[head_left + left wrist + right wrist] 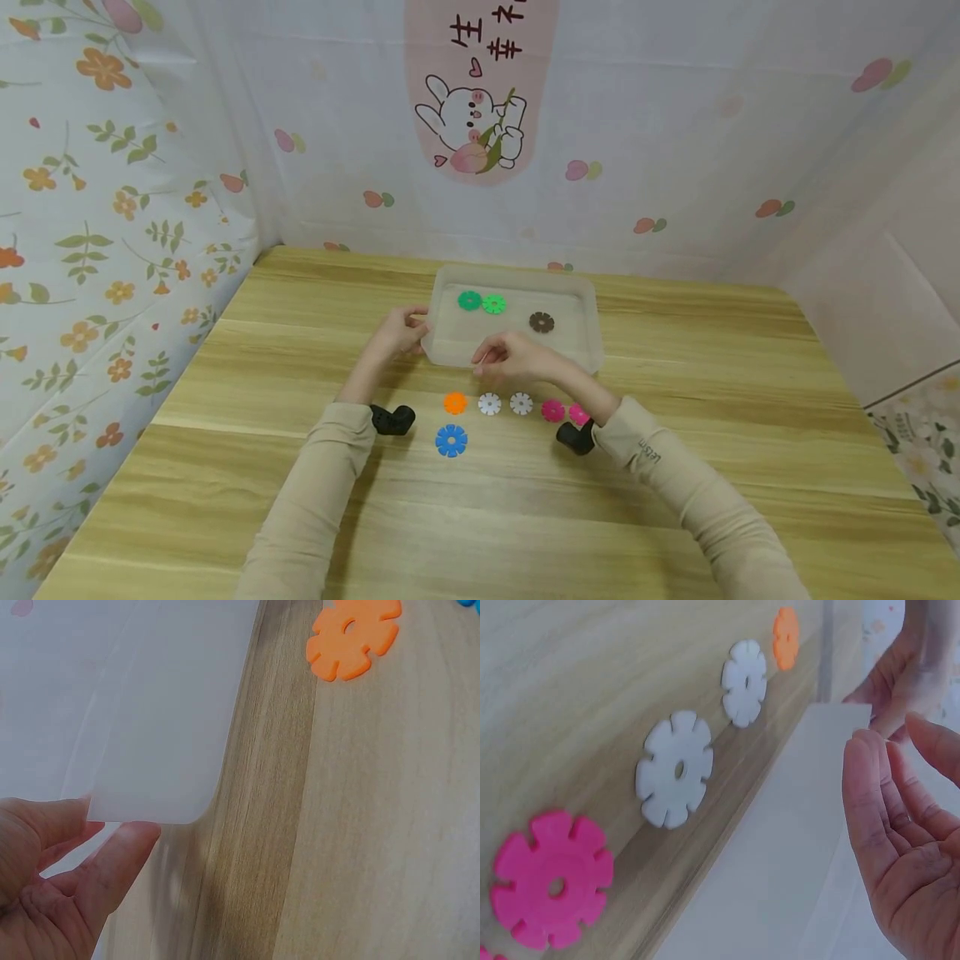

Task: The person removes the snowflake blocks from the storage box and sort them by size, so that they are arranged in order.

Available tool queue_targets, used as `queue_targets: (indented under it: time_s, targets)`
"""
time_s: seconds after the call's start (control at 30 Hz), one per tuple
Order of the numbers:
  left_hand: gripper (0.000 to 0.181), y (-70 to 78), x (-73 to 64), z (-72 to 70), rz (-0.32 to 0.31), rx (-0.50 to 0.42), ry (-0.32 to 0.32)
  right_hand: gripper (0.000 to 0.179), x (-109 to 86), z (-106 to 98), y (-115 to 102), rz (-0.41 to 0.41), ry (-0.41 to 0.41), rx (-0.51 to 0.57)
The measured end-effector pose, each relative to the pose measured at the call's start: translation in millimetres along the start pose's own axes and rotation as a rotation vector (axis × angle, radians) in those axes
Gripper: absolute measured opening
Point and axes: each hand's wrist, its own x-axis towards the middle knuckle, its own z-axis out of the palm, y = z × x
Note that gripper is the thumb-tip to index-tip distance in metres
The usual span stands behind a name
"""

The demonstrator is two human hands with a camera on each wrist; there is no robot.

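Observation:
A translucent white plastic tray lies on the table in the head view. At its left end my left hand pinches the rim between thumb and fingers, which the left wrist view shows close up at a rounded corner. Over the tray's front edge hovers my right hand. Its fingers are loosely bent in the right wrist view, with a gap to the thumb and nothing between them. Inside the tray are a dark green notched disc, a light green one and a brown one.
In front of the tray runs a row of notched discs: orange, two white, and two pink, one partly covered by the right wrist. A blue disc lies nearer me. Patterned cloth hangs behind the wooden table.

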Motion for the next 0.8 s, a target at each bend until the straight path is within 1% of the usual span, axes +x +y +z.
queue_targets:
  time_s: [0.07, 0.17, 0.3, 0.47, 0.6, 0.8]
  targets:
    - [0.043, -0.3, 0.1, 0.2, -0.001, -0.001, -0.001, 0.022, 0.1, -3.5, 1.5, 0.004, 0.018, 0.023]
    - [0.043, 0.0, 0.4, 0.1, -0.004, -0.003, -0.003, 0.023, 0.7, -10.2, 3.0, 0.031, 0.044, 0.061]
    - [0.042, 0.5, 1.2, 0.1, -0.006, -0.012, -0.002, 0.023, 3.1, -20.4, 7.1, 0.072, 0.083, 0.047]
    - [0.041, 0.7, 2.0, 0.0, 0.001, -0.016, 0.0, 0.028, 3.4, -33.8, 15.1, 0.073, 0.122, 0.038]
    - [0.041, 0.5, 2.9, 0.3, -0.005, -0.011, 0.0, 0.032, 3.2, -41.7, 20.8, 0.092, 0.131, 0.056]
    - [0.041, -0.3, 2.5, 0.3, -0.013, -0.011, 0.001, 0.032, 3.7, -49.7, 29.4, 0.124, 0.14, 0.054]
